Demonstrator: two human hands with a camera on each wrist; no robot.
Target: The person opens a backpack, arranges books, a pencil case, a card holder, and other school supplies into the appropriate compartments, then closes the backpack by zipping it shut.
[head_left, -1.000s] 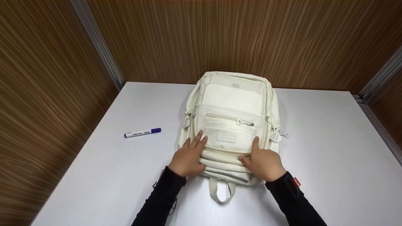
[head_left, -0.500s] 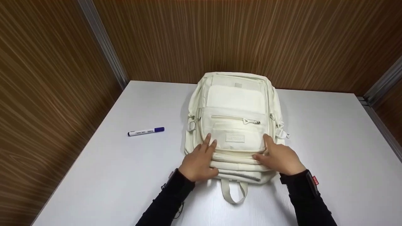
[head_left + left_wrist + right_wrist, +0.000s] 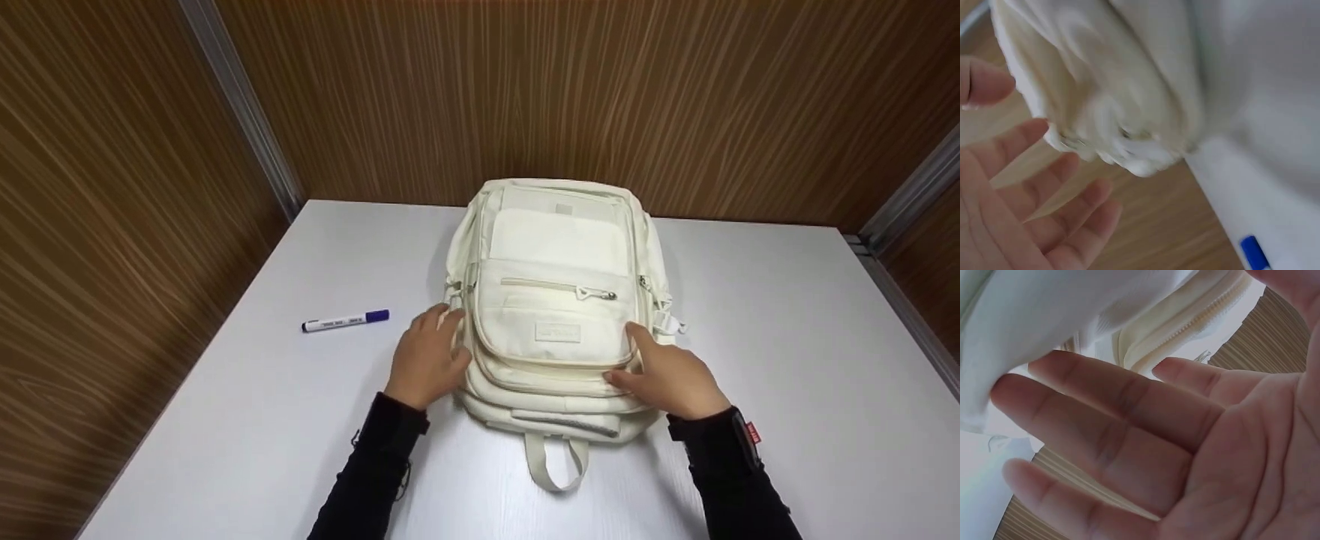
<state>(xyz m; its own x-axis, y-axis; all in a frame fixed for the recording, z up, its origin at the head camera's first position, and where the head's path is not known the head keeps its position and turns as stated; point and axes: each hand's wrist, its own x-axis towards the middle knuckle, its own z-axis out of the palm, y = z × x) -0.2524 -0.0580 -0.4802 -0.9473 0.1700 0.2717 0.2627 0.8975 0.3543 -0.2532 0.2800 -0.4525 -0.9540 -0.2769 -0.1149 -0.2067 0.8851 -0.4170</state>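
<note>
A cream backpack [image 3: 559,307] lies on its back on the white table, its carry loop [image 3: 559,480] toward the person. Beside its left side hovers the left hand [image 3: 427,356], fingers spread and relaxed; in the left wrist view that hand [image 3: 1027,208] holds nothing, the bag's blurred fabric [image 3: 1112,84] just past its fingertips. At the bag's lower right edge rests the right hand [image 3: 667,375], with thumb and index finger against the front pocket. Its long fingers [image 3: 1112,422] stretch nearly straight along the side in the right wrist view, fingertips touching the fabric.
To the left on the table [image 3: 247,420] lies a whiteboard marker [image 3: 345,321] with a blue cap. Wood-grain panels [image 3: 525,97] stand behind the table and along its left. A strap buckle [image 3: 667,324] sticks out from the bag's right side.
The left hand has come off the bag's lower left front and shifted up and left to its side. The right hand stays at the lower right edge. The backpack and marker keep their places.
</note>
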